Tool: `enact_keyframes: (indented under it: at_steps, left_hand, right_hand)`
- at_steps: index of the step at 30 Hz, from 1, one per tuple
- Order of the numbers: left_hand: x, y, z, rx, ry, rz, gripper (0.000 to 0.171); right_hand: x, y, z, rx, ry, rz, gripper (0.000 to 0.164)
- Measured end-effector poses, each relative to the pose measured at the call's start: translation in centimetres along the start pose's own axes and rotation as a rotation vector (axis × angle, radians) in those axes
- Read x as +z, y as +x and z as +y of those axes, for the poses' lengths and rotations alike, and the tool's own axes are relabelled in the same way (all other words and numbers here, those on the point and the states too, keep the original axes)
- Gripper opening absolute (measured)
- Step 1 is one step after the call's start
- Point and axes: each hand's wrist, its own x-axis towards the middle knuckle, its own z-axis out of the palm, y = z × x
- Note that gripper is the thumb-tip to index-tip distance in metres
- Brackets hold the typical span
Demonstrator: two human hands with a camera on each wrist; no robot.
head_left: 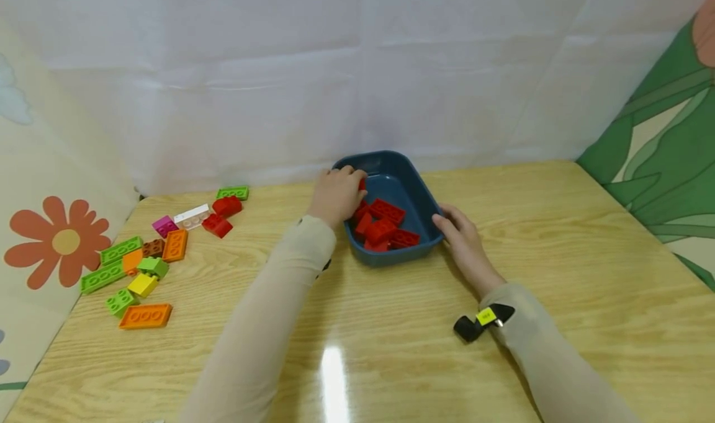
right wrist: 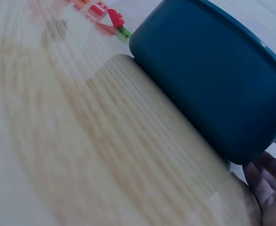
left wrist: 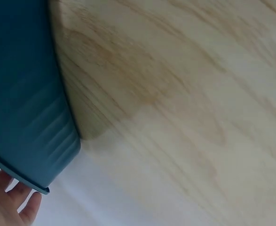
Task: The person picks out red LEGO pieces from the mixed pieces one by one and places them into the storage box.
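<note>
A dark blue plastic bin (head_left: 416, 190) stands on the table with several red toy bricks (head_left: 382, 229) heaped toward its near left part. My left hand (head_left: 337, 193) reaches over the bin's left rim, its fingers curled around a red brick (head_left: 362, 185) that is mostly hidden by the hand. In the left wrist view, fingertips of a hand (left wrist: 13, 202) show beside the bin's rim. My right hand (head_left: 462, 240) grips the bin's right side near the front corner, thumb at the rim. Its fingers lie against the outer wall (right wrist: 208, 89) in the right wrist view.
On the left of the wooden table (head_left: 536, 237) lie loose bricks: two red ones (head_left: 216, 225), a white one (head_left: 192, 217), a magenta one (head_left: 164, 226), and several green, orange, yellow and brown ones. A white cloth (head_left: 268, 88) hangs behind; patterned panels flank both sides.
</note>
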Motion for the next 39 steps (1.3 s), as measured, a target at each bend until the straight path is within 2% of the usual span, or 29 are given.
enact_keyframes:
  at_steps: [9, 13, 19, 23, 26, 28, 31, 34, 39]
  left_hand:
    - [0.4, -0.2, 0.1, -0.038, -0.018, 0.017, 0.04]
    - [0.3, -0.2, 0.1, -0.01, -0.018, 0.049, 0.037]
    - [0.4, -0.2, -0.3, 0.06, -0.029, 0.147, 0.024]
    - [0.3, -0.3, -0.7, 0.075, -0.033, 0.184, 0.026]
    - [0.1, -0.5, -0.8, 0.056, -0.088, 0.177, 0.028]
    - [0.0, -0.6, -1.0, 0.038, -0.152, 0.2, 0.027]
    - [-0.3, -0.8, -1.7, 0.003, -0.264, 0.249, 0.028]
    - [-0.8, -1.2, -2.9, -0.011, -0.319, 0.29, 0.03]
    - [-1.3, -2.2, -5.1, -0.011, -0.289, 0.331, 0.029]
  right_hand:
    - [0.3, 0.2, 0.2, -0.006, 0.004, 0.01, 0.05]
    - [0.1, 0.2, 0.2, -0.006, -0.008, 0.011, 0.051]
    - [-0.1, 0.1, 0.1, 0.01, -0.006, 0.005, 0.053]
    - [-0.2, 0.1, 0.0, 0.024, 0.014, 0.002, 0.053]
    - [-0.2, 0.1, -0.1, 0.032, 0.034, 0.001, 0.053]
    - [-0.2, 0.0, -0.2, 0.039, 0.045, 0.001, 0.052]
    - [-0.1, 0.0, -0.4, 0.039, 0.07, 0.001, 0.05]
    - [0.0, 0.1, -0.4, 0.028, 0.073, 0.003, 0.048]
    - [-0.1, 0.3, -0.2, 0.007, 0.028, 0.009, 0.05]
